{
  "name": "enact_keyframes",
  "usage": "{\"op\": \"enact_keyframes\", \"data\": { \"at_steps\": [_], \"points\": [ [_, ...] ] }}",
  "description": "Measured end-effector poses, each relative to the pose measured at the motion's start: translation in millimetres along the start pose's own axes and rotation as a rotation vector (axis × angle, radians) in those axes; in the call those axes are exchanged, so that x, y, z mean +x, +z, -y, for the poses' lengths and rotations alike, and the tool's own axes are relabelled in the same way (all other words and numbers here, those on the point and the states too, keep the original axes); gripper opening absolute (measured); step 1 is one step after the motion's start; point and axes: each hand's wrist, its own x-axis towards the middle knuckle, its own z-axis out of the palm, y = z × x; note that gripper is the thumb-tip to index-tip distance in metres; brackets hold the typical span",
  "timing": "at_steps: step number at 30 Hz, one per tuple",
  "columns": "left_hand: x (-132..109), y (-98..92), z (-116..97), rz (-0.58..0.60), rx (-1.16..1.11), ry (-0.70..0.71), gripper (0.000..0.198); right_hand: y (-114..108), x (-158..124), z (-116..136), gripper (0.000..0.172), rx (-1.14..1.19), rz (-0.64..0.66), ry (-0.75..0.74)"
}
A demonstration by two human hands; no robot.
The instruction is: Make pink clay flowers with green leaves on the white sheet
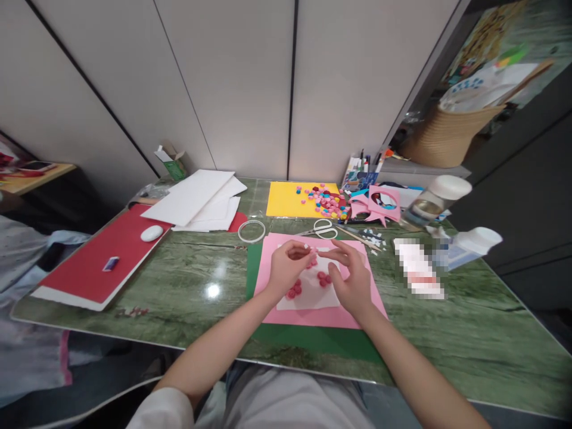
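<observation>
My left hand (289,265) is closed in a pinch over a white sheet (308,302), its fingertips around a small pink rolled paper flower (314,252). A tiny white bit shows by those fingertips. Facing it, my right hand (353,277) has its fingers apart, with the index finger reaching toward the left fingertips and the thumb lower down. On the white sheet lie clusters of dark pink rolled flowers, one cluster (294,290) below my left hand and another (323,279) beside my right thumb. Under the sheet are pink paper (373,301) and green paper (322,339).
Behind my hands lie scissors (325,229), a white ring (251,231) and yellow paper (281,199) with many small coloured flowers (330,205). Small white pieces (376,237), a bottle (433,202) and a white-capped container (469,247) are on the right. Red board (89,274) lies left.
</observation>
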Motion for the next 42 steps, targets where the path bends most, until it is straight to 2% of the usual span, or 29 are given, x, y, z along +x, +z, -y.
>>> {"op": "enact_keyframes", "data": {
  "at_steps": [6,18,23,32,42],
  "points": [
    [0,-0.6,-3,0.018,-0.001,-0.002,0.025,1,0,0,0.044,-0.077,0.003,-0.091],
    [3,-2.0,4,0.019,-0.106,-0.069,0.027,3,-2,-2,0.047,-0.286,0.004,-0.226],
    [3,-1.8,1,0.026,-0.132,-0.120,0.028,4,0,-4,0.046,-0.310,0.013,-0.215],
    [0,-3.5,-2,0.101,-0.204,-0.194,0.026,6,3,-8,0.042,-0.230,0.025,-0.083],
    [3,-7.5,-3,0.246,-0.157,-0.222,0.032,11,1,-9,0.042,-0.211,0.036,-0.105]
  ]
}}
